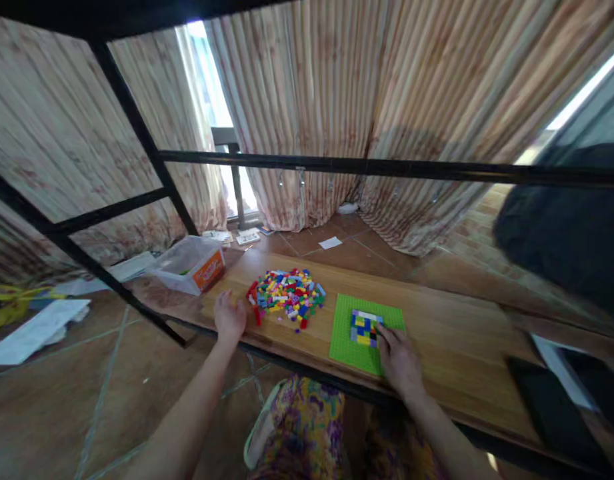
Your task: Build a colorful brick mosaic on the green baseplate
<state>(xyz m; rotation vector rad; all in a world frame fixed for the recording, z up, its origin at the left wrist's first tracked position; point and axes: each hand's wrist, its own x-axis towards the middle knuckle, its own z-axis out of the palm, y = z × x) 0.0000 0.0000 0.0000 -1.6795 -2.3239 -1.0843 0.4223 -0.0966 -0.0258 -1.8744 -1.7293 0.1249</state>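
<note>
A bright green baseplate (344, 343) lies on the wooden table, with a small flat build of toy bricks (363, 330) in blue, yellow, white, grey and purple on it. My right hand (401, 363) reaches over the plate's right side, fingers close together and fingertips at the build's right edge. Whatever those fingertips may hold is too small to make out. Left of the plate spreads a pile of loose, many-coloured bricks (289, 293). Beside the pile's left edge, my left hand (230, 317) is just over the table, fingers loosely bent and apart, no brick visible in it.
A clear plastic box (174, 267) with an orange label stands at the table's left end. Dark flat objects (551, 407) lie at the right end. A black metal bar (337, 165) crosses above the table's far side. Papers (331, 243) lie on the tiled floor before the curtains.
</note>
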